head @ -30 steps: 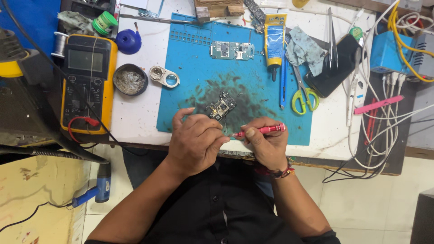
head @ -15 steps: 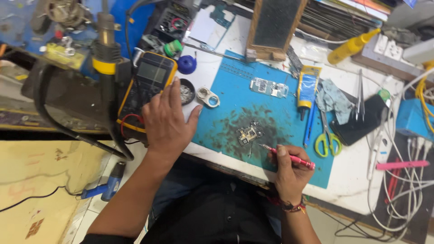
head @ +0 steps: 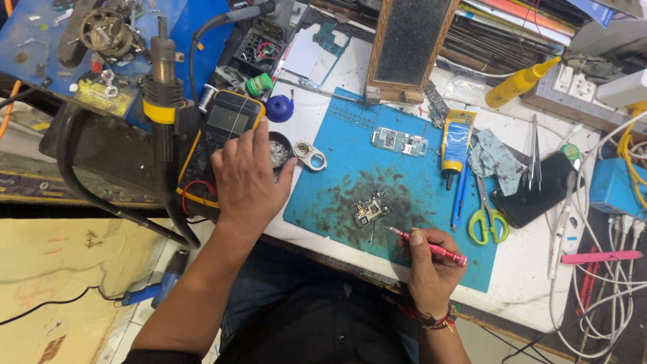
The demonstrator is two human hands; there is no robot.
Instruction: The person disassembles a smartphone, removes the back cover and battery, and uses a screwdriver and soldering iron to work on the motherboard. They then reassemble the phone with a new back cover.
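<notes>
At lower centre of the frame the right hand closes its grip on a slim red pen-shaped tool whose metal tip points at the small bare circuit board on the blue mat, while the left hand rests open-fingered on the yellow-cased multimeter at centre left.

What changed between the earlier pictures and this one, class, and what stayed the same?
The left hand let go of the small circuit board and moved left onto the yellow multimeter. The right hand still holds the red tool, its tip near the board. The board stays on the blue mat.
</notes>
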